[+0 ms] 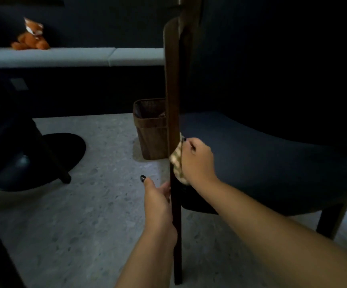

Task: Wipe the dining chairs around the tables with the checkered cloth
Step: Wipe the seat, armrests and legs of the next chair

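**Clerk:** Item one, dining chair (173, 113). Dark wooden frame; one upright post runs from the top of the view down to the floor, with a dark blue cushioned seat (272, 163) spreading to the right of it.

**Checker:** And the cloth?

**Clerk:** Item two, checkered cloth (177, 163), cream and tan, bunched against the right side of that post, roughly at seat level. The right hand (197, 161) holds it there, fingers curled round the cloth and pressing it to the wood.

**Checker:** Left hand?

**Clerk:** Item three, left hand (158, 202), lower on the same post, from the left side. The thumb sticks up and away (dark polish on the nail); the fingers go behind the wood, so the exact grip cannot be told, though the hand sits against the post as if wrapped round it.

**Checker:** Surroundings?

**Clerk:** Item four, woven brown basket (149, 129), standing on the speckled pale floor (85, 225) just behind the post. Item five, long pale bench cushion (64, 57) along the dark back wall, with an orange plush fox (31, 36) sitting at its left end. Item six, a round black table base (60, 150) at the left, a dark chair leg (52, 154) slanting in front of it.
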